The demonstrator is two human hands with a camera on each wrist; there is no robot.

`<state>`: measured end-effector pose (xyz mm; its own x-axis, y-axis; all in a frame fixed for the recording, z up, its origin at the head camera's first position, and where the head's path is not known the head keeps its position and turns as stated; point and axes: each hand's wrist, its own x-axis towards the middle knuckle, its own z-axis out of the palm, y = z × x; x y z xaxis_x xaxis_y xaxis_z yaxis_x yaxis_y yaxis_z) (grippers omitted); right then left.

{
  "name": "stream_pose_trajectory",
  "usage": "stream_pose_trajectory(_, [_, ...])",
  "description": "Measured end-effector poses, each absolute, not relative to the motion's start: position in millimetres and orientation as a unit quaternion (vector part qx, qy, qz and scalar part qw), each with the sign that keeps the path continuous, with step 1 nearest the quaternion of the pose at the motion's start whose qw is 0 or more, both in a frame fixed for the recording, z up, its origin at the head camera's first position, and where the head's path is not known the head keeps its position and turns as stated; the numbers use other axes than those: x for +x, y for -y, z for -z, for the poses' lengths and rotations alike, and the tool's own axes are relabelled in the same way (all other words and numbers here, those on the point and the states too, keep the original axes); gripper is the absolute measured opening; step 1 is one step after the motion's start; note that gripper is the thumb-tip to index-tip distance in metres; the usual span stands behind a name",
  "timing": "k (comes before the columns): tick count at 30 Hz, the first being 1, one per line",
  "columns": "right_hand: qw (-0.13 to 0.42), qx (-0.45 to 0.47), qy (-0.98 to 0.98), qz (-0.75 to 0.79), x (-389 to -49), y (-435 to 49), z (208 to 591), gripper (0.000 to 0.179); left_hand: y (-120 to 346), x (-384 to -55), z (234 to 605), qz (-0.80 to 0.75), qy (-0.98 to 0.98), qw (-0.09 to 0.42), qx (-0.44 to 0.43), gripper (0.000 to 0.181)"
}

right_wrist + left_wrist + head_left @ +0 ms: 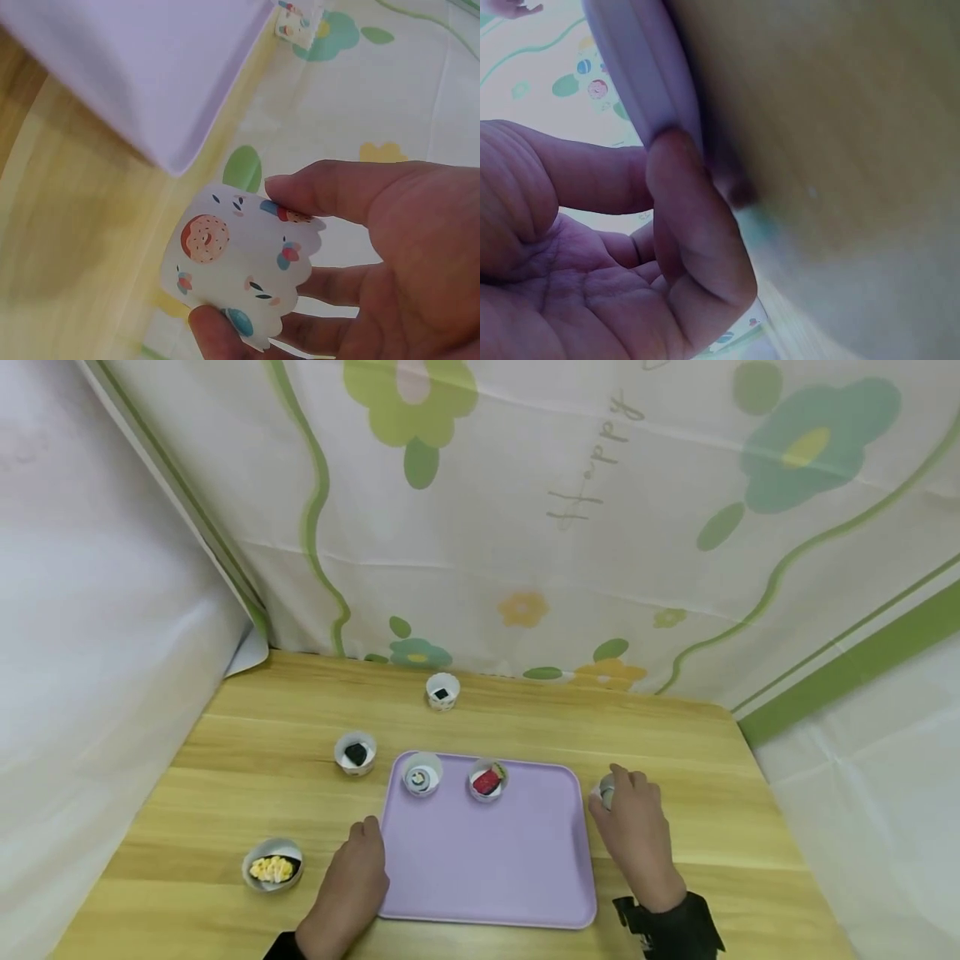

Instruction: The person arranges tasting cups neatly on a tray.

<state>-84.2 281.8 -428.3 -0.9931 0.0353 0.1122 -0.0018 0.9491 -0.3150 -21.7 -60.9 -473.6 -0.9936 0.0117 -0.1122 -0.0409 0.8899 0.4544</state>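
Observation:
At the left edge of a lilac tray (487, 860), my left hand (352, 877) grips the rim; thumb and finger pinch the tray's edge (641, 67) in the left wrist view. Just beyond the tray's right side, my right hand (637, 831) holds a paper baking cup (232, 262) with a scalloped rim and printed doughnuts, thumb and fingers around its wall. Its contents are mostly hidden by the hand in the head view. Two similar cups sit along the tray's back: one with a round roll-shaped piece (421, 779), another with a red-topped piece (487, 782).
Left of the tray stands a cup with a black piece (356, 754). Nearer the front is a cup with a yellow-topped piece (273, 868). A further cup (442, 692) stands near the wooden table's (705, 768) back edge, before a flower-patterned cloth (465, 543).

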Motion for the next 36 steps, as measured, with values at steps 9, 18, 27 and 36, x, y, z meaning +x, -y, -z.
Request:
stream_pose_trajectory(9, [0.077, 0.018, 0.985, -0.157, -95.2, -263.5, 432.3, 0.058, 61.2, -19.4, 477.3, -0.235, -0.971, 0.03, 0.007, 0.024])
stream_pose_trajectory(18, [0.082, 0.025, 0.985, -0.152, -107.9, -239.6, 439.0, 0.058, 60.2, -20.8, 478.0, -0.232, -0.972, 0.034, -0.003, 0.024])
stream_pose_trajectory(27, [0.076, 0.038, 0.984, -0.154, -113.1, -223.8, 445.9, 0.058, 60.0, -19.8, 479.2, -0.236, -0.971, 0.034, -0.006, 0.023])
stream_pose_trajectory(36, [0.056, 0.039, 0.985, -0.16, -118.4, -218.0, 457.5, 0.058, 60.4, -21.2, 477.7, -0.234, -0.971, 0.04, -0.01, 0.022])
